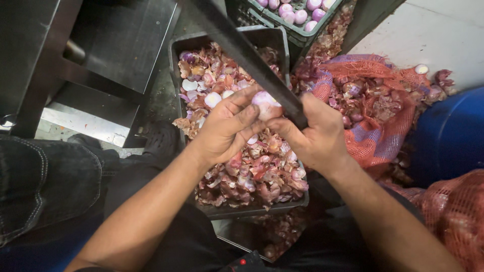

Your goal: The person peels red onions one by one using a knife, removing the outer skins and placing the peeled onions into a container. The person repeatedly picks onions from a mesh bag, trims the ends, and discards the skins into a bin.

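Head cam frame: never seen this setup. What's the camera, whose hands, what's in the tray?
There is no machine here. One camera sits on a person's head and looks down at their own two bare hands. The left hand holds a peeled, pale pink onion; the right hand has its grip on a long dark blade laid against it. Below is a dark rectangular tray full of purple-brown onion skins. A green plastic crate of peeled onions stands beyond, and red mesh sacks lie to the right.
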